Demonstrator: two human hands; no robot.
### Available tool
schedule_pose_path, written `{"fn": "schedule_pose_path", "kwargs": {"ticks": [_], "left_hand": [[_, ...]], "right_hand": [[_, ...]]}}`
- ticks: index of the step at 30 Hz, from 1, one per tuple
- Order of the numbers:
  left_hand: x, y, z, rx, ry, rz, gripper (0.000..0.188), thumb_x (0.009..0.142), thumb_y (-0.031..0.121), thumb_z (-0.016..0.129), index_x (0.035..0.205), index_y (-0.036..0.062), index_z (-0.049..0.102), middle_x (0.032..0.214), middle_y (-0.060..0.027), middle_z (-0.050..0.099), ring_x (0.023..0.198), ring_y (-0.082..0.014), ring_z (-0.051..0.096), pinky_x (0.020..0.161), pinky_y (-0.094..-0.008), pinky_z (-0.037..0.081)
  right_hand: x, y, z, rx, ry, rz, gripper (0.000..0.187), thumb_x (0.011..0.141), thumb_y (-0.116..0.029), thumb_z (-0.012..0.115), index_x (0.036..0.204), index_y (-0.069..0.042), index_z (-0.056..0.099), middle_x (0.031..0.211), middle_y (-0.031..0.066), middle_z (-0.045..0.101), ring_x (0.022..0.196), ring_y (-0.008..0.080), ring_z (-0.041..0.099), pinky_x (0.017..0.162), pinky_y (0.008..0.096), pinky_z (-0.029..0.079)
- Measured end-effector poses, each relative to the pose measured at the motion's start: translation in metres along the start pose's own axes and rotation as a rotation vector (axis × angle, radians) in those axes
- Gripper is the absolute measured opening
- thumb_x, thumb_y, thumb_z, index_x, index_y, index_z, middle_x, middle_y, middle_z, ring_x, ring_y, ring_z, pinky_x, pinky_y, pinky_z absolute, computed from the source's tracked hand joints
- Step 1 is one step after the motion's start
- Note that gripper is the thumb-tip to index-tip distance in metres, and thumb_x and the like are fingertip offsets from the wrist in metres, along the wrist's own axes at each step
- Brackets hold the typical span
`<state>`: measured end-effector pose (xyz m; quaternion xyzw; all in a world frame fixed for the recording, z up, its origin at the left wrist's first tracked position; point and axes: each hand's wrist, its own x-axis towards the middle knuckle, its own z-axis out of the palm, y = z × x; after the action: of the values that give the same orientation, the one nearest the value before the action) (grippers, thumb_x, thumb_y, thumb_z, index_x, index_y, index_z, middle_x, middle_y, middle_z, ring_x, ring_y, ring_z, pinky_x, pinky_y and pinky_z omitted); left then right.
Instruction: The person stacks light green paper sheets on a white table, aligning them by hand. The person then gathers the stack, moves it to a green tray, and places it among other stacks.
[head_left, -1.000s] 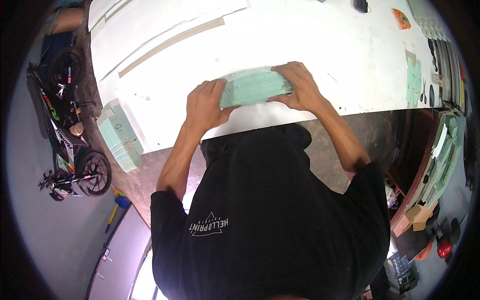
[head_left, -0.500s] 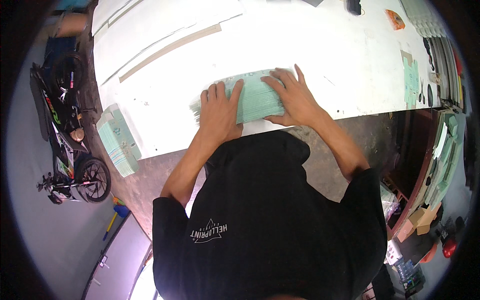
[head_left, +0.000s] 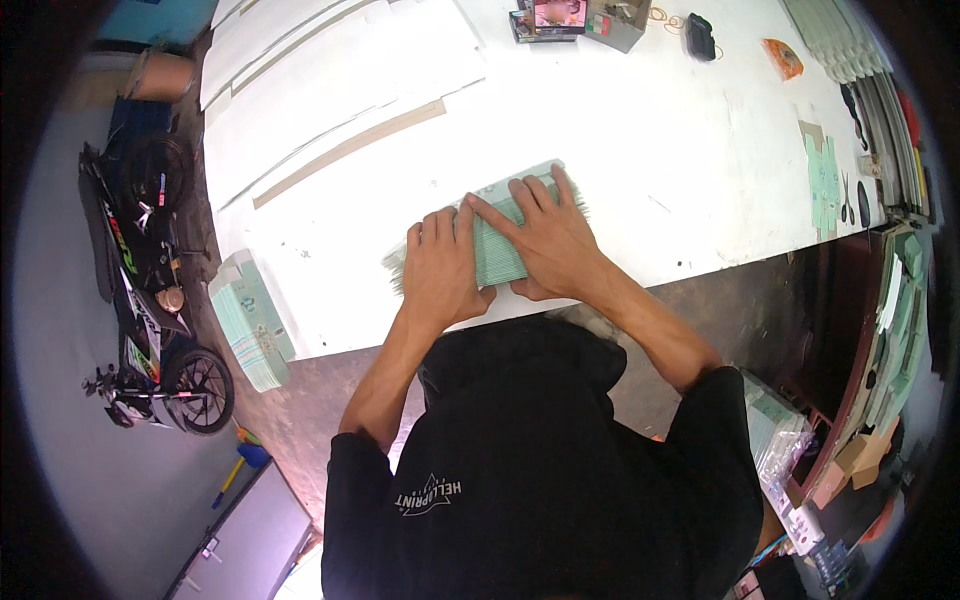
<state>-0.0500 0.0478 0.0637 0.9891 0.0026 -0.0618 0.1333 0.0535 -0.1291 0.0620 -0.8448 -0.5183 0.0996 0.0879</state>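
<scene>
Hands lie flat and spread, side by side, left hand (head_left: 441,275) and right hand (head_left: 548,240) pressing a fanned stack of pale green sheets (head_left: 490,245) near the counter (head_left: 620,140)'s near edge. Small boxes (head_left: 575,15) sit at the far edge.

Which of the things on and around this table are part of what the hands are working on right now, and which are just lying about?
In hand:
- fanned stack of pale green sheets, flat under left hand and right hand

Lying about:
- second green stack at the table's left corner
- brown strip
- scissors
- small boxes
- motorcycle on the floor
</scene>
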Motion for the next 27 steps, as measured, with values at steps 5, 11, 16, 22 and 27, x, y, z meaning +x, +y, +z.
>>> {"fn": "schedule_pose_path", "kwargs": {"ticks": [5,11,16,22,27], "left_hand": [[0.001,-0.001,0.007,0.015,0.043,0.013,0.109,0.059,0.031,0.096,0.147,-0.0083,0.045,0.126,-0.0217,0.057,0.116,-0.0375,0.055,0.102,-0.0484,0.042],[0.004,-0.003,0.008,-0.031,-0.037,0.014,0.096,0.06,0.027,0.095,0.138,-0.0076,0.051,0.131,-0.0221,0.059,0.122,-0.0383,0.055,0.104,-0.0478,0.043],[0.005,-0.007,0.013,-0.049,0.067,0.076,0.086,0.061,0.021,0.091,0.133,-0.0064,0.052,0.129,-0.0221,0.06,0.123,-0.0376,0.057,0.104,-0.0466,0.045],[0.004,-0.003,0.008,-0.121,0.009,0.027,0.08,0.063,0.024,0.094,0.127,-0.0046,0.056,0.121,-0.0221,0.064,0.114,-0.0385,0.063,0.099,-0.0456,0.05],[0.001,-0.005,0.009,-0.143,-0.017,-0.032,0.078,0.068,0.032,0.096,0.126,-0.0019,0.058,0.11,-0.0193,0.071,0.102,-0.0398,0.069,0.089,-0.048,0.055]], "right_hand": [[0.003,-0.001,0.003,-0.041,-0.016,0.0,0.121,0.066,-0.05,0.092,0.162,-0.003,0.035,0.143,0.0266,0.053,0.141,0.0444,0.045,0.121,0.0771,0.016],[-0.01,-0.021,-0.021,0.518,0.315,-0.188,0.114,0.076,-0.056,0.089,0.16,-0.001,0.037,0.158,0.0291,0.042,0.151,0.0492,0.034,0.124,0.0707,0.02],[0.006,-0.02,0.023,0.763,0.632,-0.016,0.105,0.081,-0.059,0.085,0.156,0.001,0.042,0.161,0.0281,0.039,0.153,0.0473,0.032,0.125,0.0572,0.029],[-0.046,-0.013,0.029,0.955,0.902,-0.046,0.082,0.092,-0.039,0.071,0.15,0.011,0.042,0.148,0.0273,0.051,0.143,0.0384,0.047,0.124,0.0506,0.029],[-0.102,-0.02,0.087,1.127,1.297,0.517,0.072,0.099,-0.04,0.066,0.148,0.008,0.042,0.138,0.0221,0.055,0.13,0.0319,0.054,0.114,0.0465,0.04]]}}
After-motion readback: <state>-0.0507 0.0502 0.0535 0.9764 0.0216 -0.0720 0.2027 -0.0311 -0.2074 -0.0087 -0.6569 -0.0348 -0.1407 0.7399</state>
